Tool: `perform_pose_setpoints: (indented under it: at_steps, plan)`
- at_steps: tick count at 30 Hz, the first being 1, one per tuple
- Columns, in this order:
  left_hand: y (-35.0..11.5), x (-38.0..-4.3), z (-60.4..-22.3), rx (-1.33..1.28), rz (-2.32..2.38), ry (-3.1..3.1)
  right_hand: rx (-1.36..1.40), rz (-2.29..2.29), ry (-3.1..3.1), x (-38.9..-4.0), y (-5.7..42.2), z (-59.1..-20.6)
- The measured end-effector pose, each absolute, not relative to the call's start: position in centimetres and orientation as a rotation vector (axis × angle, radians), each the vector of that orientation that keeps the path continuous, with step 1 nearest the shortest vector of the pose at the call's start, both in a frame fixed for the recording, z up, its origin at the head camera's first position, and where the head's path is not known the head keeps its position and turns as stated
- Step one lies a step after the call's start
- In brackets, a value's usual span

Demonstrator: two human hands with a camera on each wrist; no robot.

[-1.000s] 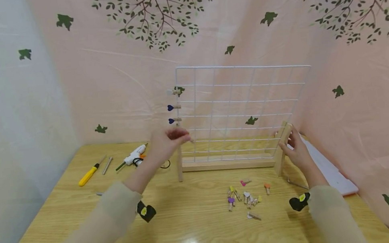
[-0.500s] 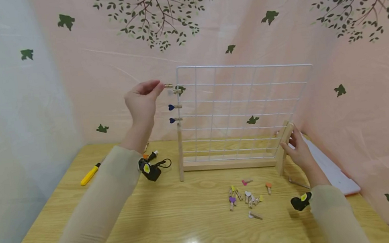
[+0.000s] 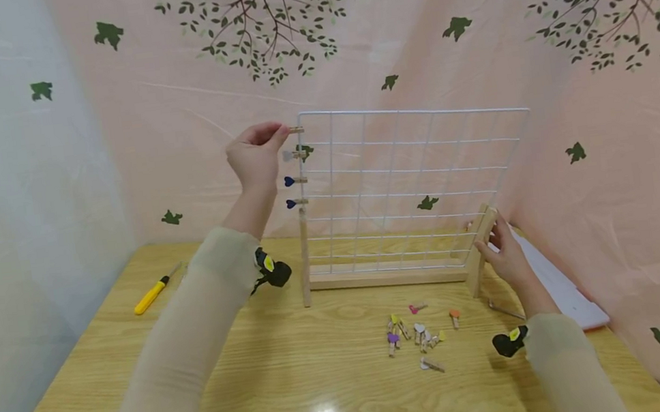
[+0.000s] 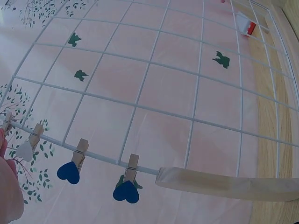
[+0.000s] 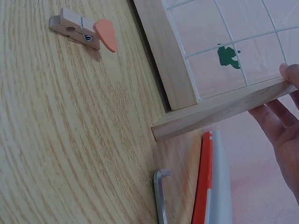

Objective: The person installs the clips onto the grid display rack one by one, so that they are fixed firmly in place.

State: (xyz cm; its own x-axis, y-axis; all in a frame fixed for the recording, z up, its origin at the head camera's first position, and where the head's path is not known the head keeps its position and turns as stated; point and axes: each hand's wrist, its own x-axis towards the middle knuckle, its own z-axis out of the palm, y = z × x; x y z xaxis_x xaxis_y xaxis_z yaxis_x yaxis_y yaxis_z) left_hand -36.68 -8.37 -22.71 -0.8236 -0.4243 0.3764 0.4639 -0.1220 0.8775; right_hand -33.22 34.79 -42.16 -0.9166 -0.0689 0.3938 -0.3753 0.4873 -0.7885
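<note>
At the upper left corner of a white wire grid [image 3: 399, 111], my left hand [image 3: 255, 152] pinches a small wooden clothespin [image 3: 296, 129], which meets the grid's side wire; its far end is hidden by the fingers. Below it, a clothespin with a white heart [image 4: 25, 150] and two with dark blue hearts [image 4: 69, 172] are clipped along the same wire. My right hand [image 3: 504, 253] grips the right wooden post [image 3: 481, 253] of the grid's stand, thumb on one side and fingers on the other in the right wrist view.
Several loose heart clothespins [image 3: 419, 327] lie before the stand, an orange one [image 5: 106, 35] nearest the right post. A hex key [image 5: 160, 196] and a white board with a red edge [image 3: 562, 280] lie at right. A yellow screwdriver [image 3: 150, 299] lies at left.
My left hand has risen from the grid's lower left to its top left corner, carrying the clothespin onto the side wire. The right hand has stayed on the post.
</note>
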Motion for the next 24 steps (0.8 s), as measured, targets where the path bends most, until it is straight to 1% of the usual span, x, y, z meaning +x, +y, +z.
perform_pose_setpoints:
  at_steps: [10,15,20,24]
  plan:
    - [-8.6,-36.5,-23.2,-0.107,-1.866,-1.752,0.363,1.365,-2.452,-33.2,34.8,-42.2]
    - [-8.4,-35.0,-23.8,-0.215,-1.709,-1.804,0.36,1.361,-2.452,-33.0,34.7,-42.0]
    - [-6.7,-32.1,-25.9,-0.431,-1.495,-1.807,0.371,1.373,-2.441,-33.0,34.7,-42.0]
    - [-5.1,-30.3,-29.3,-0.604,-1.371,-1.92,0.388,1.39,-2.431,-33.1,34.7,-41.9]
